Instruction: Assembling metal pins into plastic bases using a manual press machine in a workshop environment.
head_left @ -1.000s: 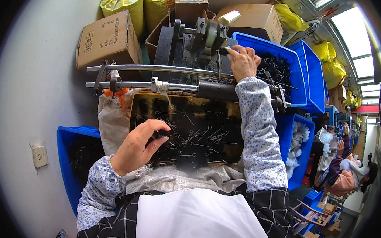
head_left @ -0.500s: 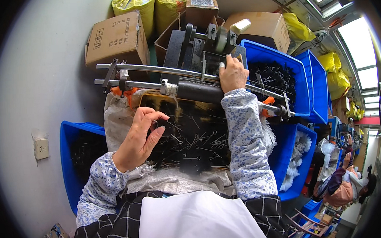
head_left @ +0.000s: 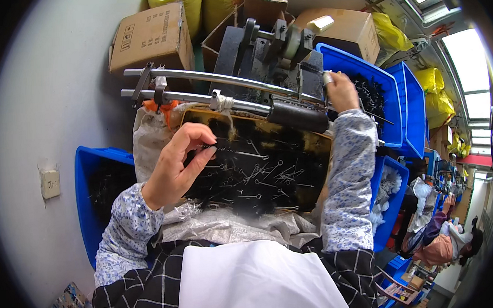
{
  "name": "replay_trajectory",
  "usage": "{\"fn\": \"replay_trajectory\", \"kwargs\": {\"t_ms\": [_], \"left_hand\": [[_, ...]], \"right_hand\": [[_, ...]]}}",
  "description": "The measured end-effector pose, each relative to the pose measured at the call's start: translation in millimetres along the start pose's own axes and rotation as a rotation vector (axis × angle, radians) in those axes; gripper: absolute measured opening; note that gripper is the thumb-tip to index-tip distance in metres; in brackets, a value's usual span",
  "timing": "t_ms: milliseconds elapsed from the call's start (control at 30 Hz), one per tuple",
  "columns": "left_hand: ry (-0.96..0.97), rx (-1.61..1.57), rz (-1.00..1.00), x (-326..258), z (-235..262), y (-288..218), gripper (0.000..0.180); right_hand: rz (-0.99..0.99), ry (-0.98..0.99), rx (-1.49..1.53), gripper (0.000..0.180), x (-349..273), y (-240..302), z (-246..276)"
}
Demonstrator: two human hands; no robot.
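Note:
My left hand [head_left: 178, 163] is above a dark tray, thumb and forefinger pinched on a small black-bristled wire brush [head_left: 220, 148]; the rest of the brush is hidden by the fingers. Loose wire pieces with looped ends [head_left: 272, 174] lie scattered over black bristle in the tray [head_left: 325, 175]. On the right of a dark metal machine [head_left: 242, 55], my right hand [head_left: 343, 93] has its fingers closed on the edge of a sliding carriage. A black roller [head_left: 299, 116] belonging to it rides on two steel rails [head_left: 199, 77]. Exactly where the fingertips grip is partly hidden.
Blue bins with black pieces stand at the right [head_left: 396, 109] and left [head_left: 85, 183]; another blue bin [head_left: 390, 164] holds white tufts. Cardboard boxes [head_left: 148, 40] and yellow sacks [head_left: 215, 15] fill the back. A wall [head_left: 52, 107] borders the left; a co-worker [head_left: 438, 250] sits far right.
My right hand has moved right, and the carriage with its black roller has slid right along the rails. My left hand has shifted slightly, still pinching.

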State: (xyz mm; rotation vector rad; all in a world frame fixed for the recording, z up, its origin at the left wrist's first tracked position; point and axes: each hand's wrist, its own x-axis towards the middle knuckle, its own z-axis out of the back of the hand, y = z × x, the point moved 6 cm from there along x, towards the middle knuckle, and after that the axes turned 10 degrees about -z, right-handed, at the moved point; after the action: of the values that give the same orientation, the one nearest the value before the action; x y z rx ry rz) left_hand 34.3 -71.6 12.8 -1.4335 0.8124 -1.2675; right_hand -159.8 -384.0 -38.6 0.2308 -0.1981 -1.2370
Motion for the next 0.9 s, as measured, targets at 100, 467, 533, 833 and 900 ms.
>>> {"fn": "replay_trajectory", "kwargs": {"t_ms": [100,467,533,833,900], "left_hand": [[0.03,0.025,-0.021,4,-1,-1,0.013],[-0.103,-0.05,-0.066,15,-23,10,0.013],[-0.142,-0.114,-0.082,18,-31,16,0.011],[0.504,1.018,0.027,-41,-5,51,0.03],[0.521,1.034,0.017,-49,-9,58,0.029]], "right_hand": [[0.119,-0.033,-0.076,0.023,15,-6,8],[0.319,0.142,0.299,0.029,-118,100,72],[0.526,0.279,0.2,0.027,-166,144,52],[0.149,-0.306,-0.253,0.022,-43,50,14],[0.148,-0.27,-0.263,0.022,-31,49,7]]}}
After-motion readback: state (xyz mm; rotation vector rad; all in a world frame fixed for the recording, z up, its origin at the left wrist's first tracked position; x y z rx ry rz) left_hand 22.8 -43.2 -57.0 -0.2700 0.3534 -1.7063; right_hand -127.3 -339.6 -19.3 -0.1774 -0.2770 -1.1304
